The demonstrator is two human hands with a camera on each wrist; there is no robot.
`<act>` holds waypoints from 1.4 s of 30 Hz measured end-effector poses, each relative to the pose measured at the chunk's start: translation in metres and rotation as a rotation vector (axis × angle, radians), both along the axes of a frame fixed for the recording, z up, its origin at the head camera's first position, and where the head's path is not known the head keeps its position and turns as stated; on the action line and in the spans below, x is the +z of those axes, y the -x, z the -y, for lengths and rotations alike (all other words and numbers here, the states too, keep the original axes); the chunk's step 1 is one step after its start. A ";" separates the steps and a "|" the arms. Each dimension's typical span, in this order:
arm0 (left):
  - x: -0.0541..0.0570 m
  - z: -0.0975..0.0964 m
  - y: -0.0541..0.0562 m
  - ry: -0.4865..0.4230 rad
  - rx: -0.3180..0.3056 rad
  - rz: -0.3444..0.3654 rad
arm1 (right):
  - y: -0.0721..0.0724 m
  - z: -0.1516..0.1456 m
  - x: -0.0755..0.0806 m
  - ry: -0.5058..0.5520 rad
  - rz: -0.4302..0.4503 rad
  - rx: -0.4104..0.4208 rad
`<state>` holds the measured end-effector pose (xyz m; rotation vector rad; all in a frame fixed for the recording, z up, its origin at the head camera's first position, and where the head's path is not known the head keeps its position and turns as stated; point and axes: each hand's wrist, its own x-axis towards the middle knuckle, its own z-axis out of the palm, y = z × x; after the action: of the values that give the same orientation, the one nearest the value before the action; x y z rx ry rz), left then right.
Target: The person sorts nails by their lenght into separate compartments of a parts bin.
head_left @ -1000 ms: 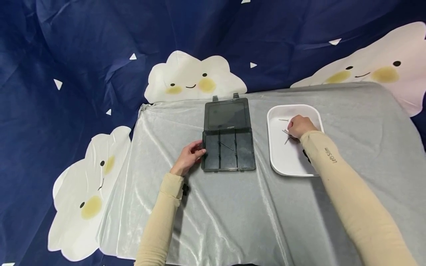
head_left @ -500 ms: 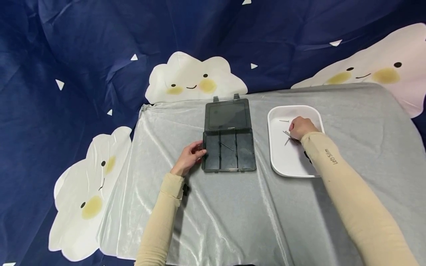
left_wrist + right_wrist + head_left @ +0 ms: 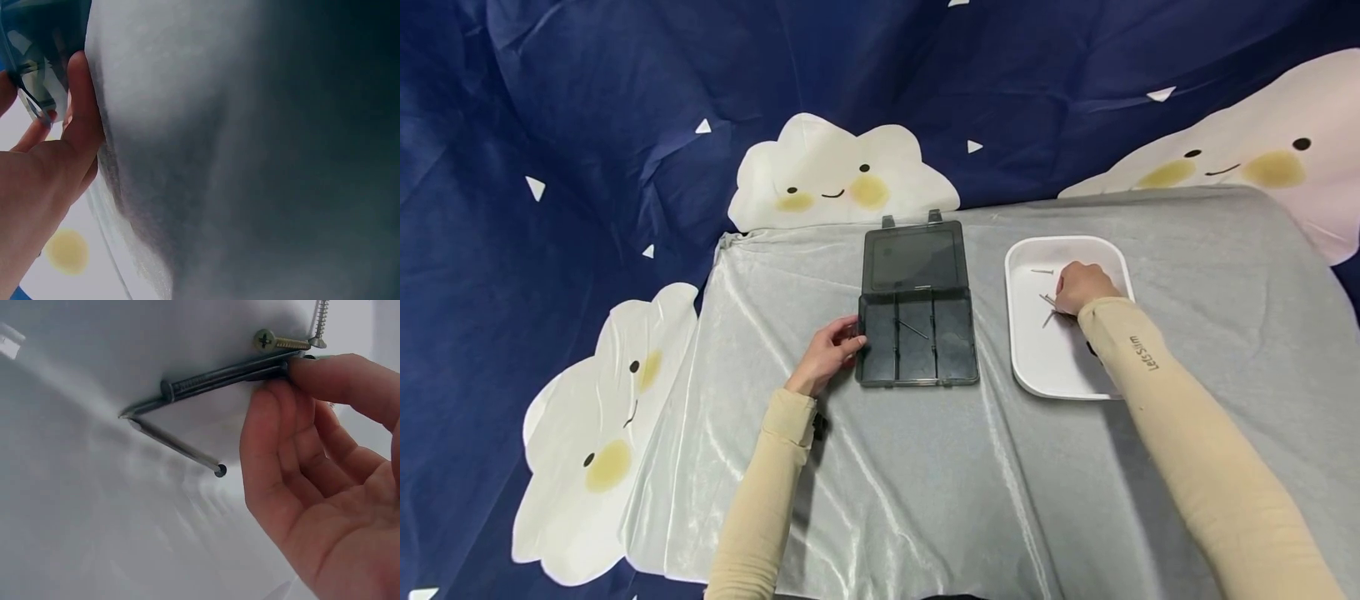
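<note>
An open dark translucent plastic case (image 3: 955,354) with three compartments lies mid-table, its lid (image 3: 916,258) folded back. One nail (image 3: 913,330) lies slantwise in its middle compartment. My left hand (image 3: 827,354) holds the case's left side between thumb and fingers; the left wrist view shows the fingers along its wall (image 3: 47,31). Inside a white plastic tray (image 3: 1060,371), my right hand (image 3: 1081,287) pinches the end of a nail (image 3: 231,376) from a small bunch. A loose nail (image 3: 178,447) touches the bunch's far tip. Beyond are a brass-coloured screw (image 3: 287,344) and a silver screw (image 3: 321,322).
A grey velvety cloth (image 3: 925,483) covers the table. A single screw (image 3: 1042,270) lies near the tray's far left corner. Behind the table hangs a dark blue curtain (image 3: 1015,75) printed with clouds.
My right hand has shifted very slightly right within the tray, its fingers still at the nails. The left hand and the case hold their place.
</note>
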<state>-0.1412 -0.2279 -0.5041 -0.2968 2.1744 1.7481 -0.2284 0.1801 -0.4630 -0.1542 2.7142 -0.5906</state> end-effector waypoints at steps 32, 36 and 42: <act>0.000 0.001 0.002 -0.012 -0.004 0.025 | -0.003 -0.005 -0.001 0.018 -0.061 -0.058; 0.001 0.001 0.002 -0.006 -0.006 0.023 | -0.002 -0.006 0.003 0.038 -0.087 -0.072; 0.001 0.000 0.002 -0.005 -0.005 0.023 | -0.002 -0.006 0.009 0.079 -0.106 -0.097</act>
<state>-0.1428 -0.2278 -0.5028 -0.3086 2.1531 1.7389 -0.2260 0.1858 -0.4541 -0.0757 2.8143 -0.7374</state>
